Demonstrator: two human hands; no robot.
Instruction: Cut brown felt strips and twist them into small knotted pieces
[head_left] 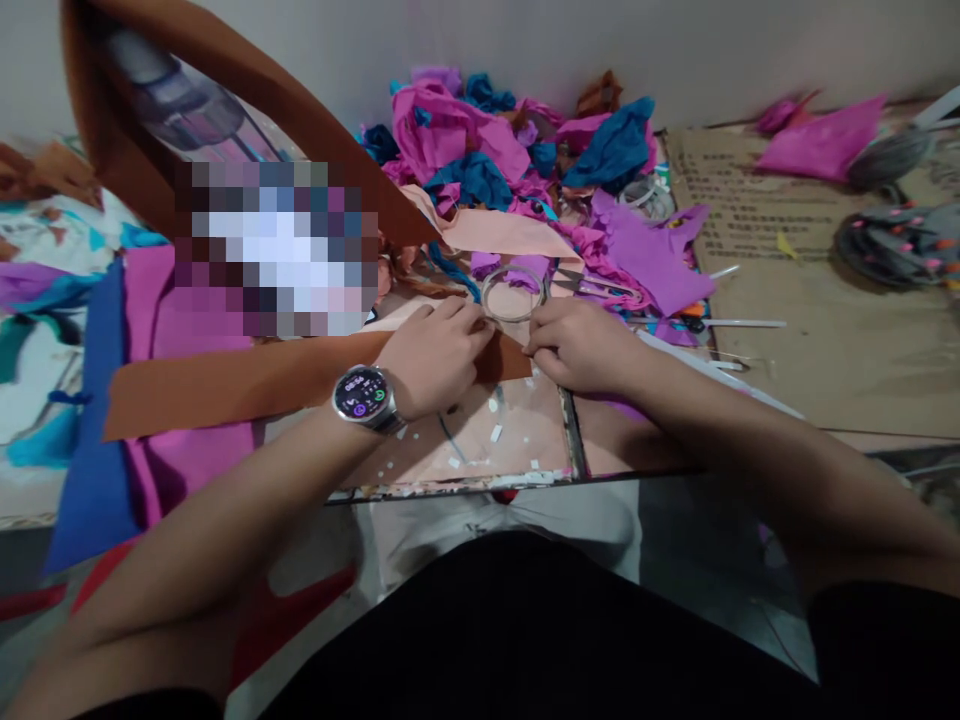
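Note:
My left hand, with a watch on its wrist, rests on the right part of a brown cloth strip. Its fingers are bent down and closed on the strip near its pointed right end. Just to the right is my right hand, its fingers curled and fingertips close to that end. Whatever they pinch is hidden. A thin wire ring lies right behind both hands. Scissors or pliers lie behind my right hand.
Crumpled pink, blue and purple scraps are heaped against the wall. Flat cardboard covers the right side, with a dark coil on it. Left are pink cloth, blue cloth and a tall brown band round a clear bottle.

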